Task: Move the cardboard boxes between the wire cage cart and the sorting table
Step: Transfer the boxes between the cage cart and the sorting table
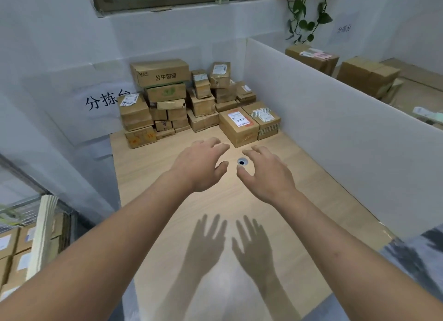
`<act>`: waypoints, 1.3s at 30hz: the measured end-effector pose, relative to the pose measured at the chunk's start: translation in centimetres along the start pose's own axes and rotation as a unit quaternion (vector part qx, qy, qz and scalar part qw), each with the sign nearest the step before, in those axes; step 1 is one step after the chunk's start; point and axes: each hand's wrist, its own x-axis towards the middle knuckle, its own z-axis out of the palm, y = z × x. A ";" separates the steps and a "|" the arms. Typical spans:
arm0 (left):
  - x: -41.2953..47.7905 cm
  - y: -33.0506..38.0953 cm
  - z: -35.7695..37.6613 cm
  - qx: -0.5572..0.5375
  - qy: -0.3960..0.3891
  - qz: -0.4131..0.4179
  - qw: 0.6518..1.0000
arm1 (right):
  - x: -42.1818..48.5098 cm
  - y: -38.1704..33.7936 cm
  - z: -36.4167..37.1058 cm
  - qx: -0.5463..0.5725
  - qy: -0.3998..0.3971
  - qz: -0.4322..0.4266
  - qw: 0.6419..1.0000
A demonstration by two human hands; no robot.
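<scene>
Several cardboard boxes are stacked at the far end of the wooden sorting table. The nearest one is a box with a white and orange label, and beside it on the right stands a striped-tape box. My left hand and my right hand hover above the table, a little short of the labelled box, fingers spread and relaxed, holding nothing. The wire cage cart with more boxes in it shows at the lower left.
A white partition walls the table's right side; behind it lie more boxes. A white wall with a paper sign borders the left. A round cable hole sits in the tabletop between my hands. Flat cardboard sheets lean at the cart.
</scene>
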 end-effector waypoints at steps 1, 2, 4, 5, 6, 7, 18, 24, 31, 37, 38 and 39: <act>1.3 0.6 0.8 -0.001 -0.002 -0.010 1.000 | 1.2 1.4 0.2 0.011 -0.008 -0.007 1.000; 2.6 1.3 1.5 -0.002 -0.005 -0.020 1.000 | 2.3 2.9 0.3 0.022 -0.015 -0.012 1.000; 5.1 2.7 2.8 -0.006 -0.011 -0.039 0.999 | 4.0 5.5 0.3 0.036 -0.030 -0.020 0.999; 6.1 3.3 3.3 -0.008 -0.013 -0.049 0.999 | 4.7 6.7 0.2 0.037 -0.040 -0.025 0.998; 7.1 3.9 3.7 -0.011 -0.015 -0.058 0.998 | 5.4 7.9 0.1 0.037 -0.048 -0.032 0.998; 8.0 4.3 4.1 -0.011 -0.017 -0.065 0.998 | 6.2 9.0 0.0 0.035 -0.055 -0.037 0.997; 15.2 4.0 6.7 0.000 -0.044 -0.096 0.994 | 14.0 14.4 -0.8 0.028 -0.092 -0.043 0.994; 20.5 2.2 8.1 -0.023 -0.047 -0.091 0.994 | 18.6 15.0 0.2 0.026 -0.083 -0.034 0.996; 27.9 0.8 12.3 -0.032 -0.063 -0.119 0.990 | 27.7 18.9 3.9 0.018 -0.125 -0.053 0.991; 34.7 -0.2 18.0 -0.048 -0.102 -0.183 0.977 | 37.0 24.0 8.9 0.022 -0.180 -0.054 0.982; 35.8 -0.4 18.7 -0.052 -0.109 -0.192 0.974 | 38.2 24.5 9.5 0.024 -0.183 -0.058 0.981; 36.8 -0.5 19.2 -0.056 -0.113 -0.199 0.972 | 39.4 24.8 10.1 0.026 -0.185 -0.062 0.980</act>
